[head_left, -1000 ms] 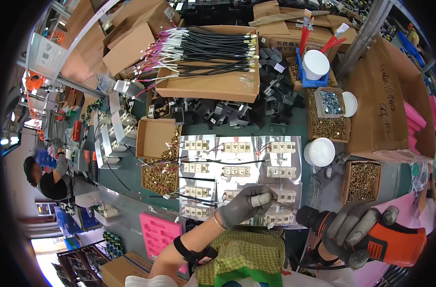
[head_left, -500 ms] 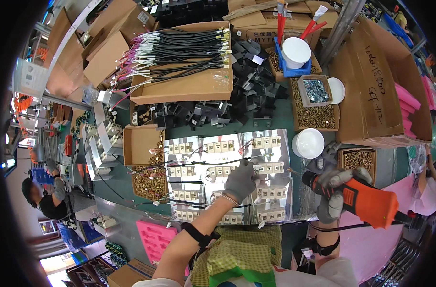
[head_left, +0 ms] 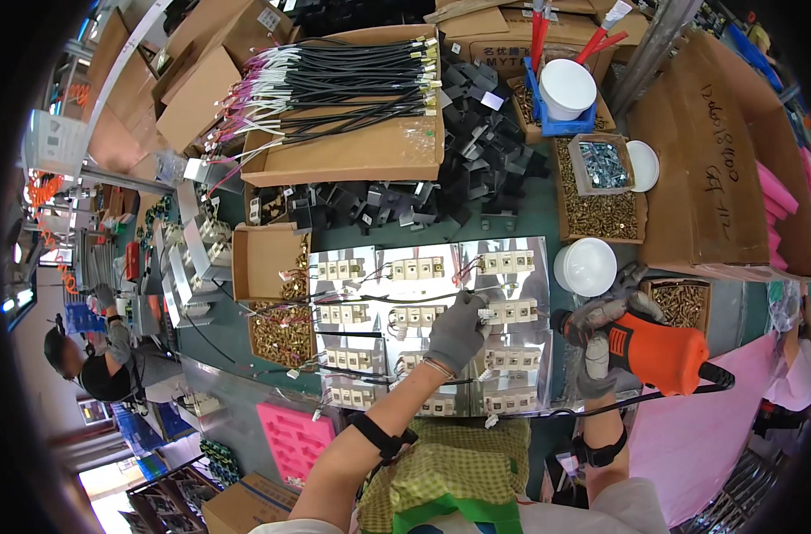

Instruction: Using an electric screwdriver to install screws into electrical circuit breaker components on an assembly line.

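My gloved right hand (head_left: 601, 334) is wrapped around an orange corded electric screwdriver (head_left: 659, 354), whose dark nose points left toward the metal plates. My gloved left hand (head_left: 459, 336) rests over the right-hand columns of plates, fingers bent together at the left end of a cream terminal block (head_left: 514, 311). What its fingertips pinch, if anything, is hidden. Shiny metal plates (head_left: 523, 258) lie in rows, each bearing a cream block. Black cables (head_left: 396, 300) with thin wires run across them.
A carton of black cables (head_left: 343, 169) stands behind, beside a heap of black brackets (head_left: 476, 133). Brass screws fill boxes to the left (head_left: 282, 336) and right (head_left: 681, 303). A white tub (head_left: 587, 267) stands close to my right hand. Another person (head_left: 94, 356) is at far left.
The electric screwdriver has turned, its rear end swinging left and up. The view has shifted slightly. My left hand stays at nearly the same spot over the plates.
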### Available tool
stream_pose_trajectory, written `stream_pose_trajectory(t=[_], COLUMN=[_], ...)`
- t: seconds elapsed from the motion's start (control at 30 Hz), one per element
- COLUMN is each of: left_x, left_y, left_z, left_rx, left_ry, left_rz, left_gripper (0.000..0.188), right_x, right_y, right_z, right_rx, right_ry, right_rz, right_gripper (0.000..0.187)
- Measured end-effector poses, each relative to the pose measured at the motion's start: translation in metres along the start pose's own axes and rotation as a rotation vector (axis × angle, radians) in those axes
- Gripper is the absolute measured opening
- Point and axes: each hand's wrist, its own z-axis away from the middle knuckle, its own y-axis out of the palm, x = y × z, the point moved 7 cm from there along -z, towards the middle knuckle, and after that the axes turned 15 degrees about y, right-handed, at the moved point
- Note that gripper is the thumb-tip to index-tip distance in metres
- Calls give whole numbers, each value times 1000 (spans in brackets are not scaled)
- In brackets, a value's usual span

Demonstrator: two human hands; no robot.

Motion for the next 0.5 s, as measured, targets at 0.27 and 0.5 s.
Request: stream_pose_trajectory(t=[0.27,0.5], left_x=[-2,-3], left_y=[-3,0], left_z=[0,0], left_rx=[10,-10], left_ry=[8,50], left_rz=[-69,-89], left_gripper=[35,33], right_x=[-22,-19], right_y=[4,19], right_z=[3,2], right_rx=[125,130], right_ry=[107,77], right_rz=[25,130], right_gripper=[63,60])
